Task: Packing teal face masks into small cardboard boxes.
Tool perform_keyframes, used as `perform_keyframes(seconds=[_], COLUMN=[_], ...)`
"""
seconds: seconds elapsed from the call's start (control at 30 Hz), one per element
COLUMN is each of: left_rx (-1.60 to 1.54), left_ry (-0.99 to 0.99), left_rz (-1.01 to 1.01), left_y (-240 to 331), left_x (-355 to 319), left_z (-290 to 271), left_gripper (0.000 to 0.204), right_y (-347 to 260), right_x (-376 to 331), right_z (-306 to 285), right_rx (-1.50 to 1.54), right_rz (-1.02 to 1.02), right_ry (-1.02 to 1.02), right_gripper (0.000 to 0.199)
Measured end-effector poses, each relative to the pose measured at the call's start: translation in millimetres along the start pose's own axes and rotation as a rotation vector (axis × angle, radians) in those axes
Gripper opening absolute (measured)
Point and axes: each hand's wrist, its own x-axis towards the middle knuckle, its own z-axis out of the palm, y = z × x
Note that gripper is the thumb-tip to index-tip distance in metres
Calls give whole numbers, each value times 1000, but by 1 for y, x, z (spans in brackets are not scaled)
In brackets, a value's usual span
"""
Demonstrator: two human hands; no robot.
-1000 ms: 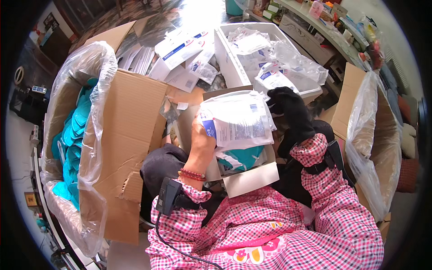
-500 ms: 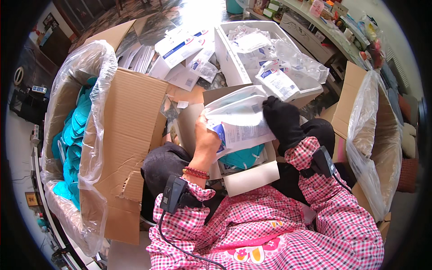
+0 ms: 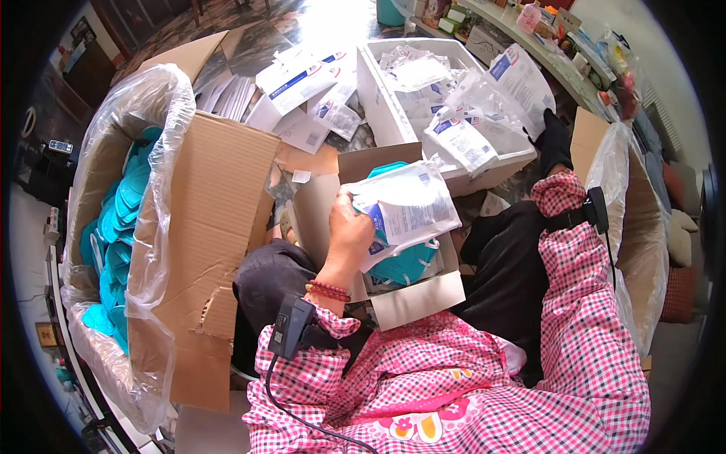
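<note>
We see the left hand [image 3: 349, 231] gripping a clear packet [image 3: 404, 212] over the small lap box [image 3: 416, 299], long axis running rightward; the gloved right hand [image 3: 556, 140] reaches into the white bin [image 3: 378, 113], grip probably hidden.

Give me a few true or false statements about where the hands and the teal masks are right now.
1. The left hand holds a clear packet over the small box. True.
2. The right hand also grips that packet. False: it reaches away to the white bin of packets on the right.
3. The lined carton on the left holds loose teal masks. True.
4. The right hand is bare. False: it wears a dark glove.
5. The small box is empty. False: teal masks lie inside it.
</note>
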Motion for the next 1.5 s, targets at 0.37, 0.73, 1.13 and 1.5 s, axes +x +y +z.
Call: perform_keyframes(seconds=[0.37,0.73,1.13,1.5], left_rx=[-80,326,171,833], left_ry=[-25,70,44,-75], left_rz=[-16,20,-34,-7], left_y=[14,9,6,27], left_x=[-5,-6,-5,-19], left_z=[2,3,10,11], left_gripper=[29,32,45,46], right_y=[1,-2,-12,4], right_x=[-150,-72,-143,-27], right_z=[54,39,67,37], right_rx=[-401,-326,-257,-226], right_rz=[-73,95,-53,-325], right_ry=[-1125,-944,-1252,-425], right_gripper=[29,30,24,24])
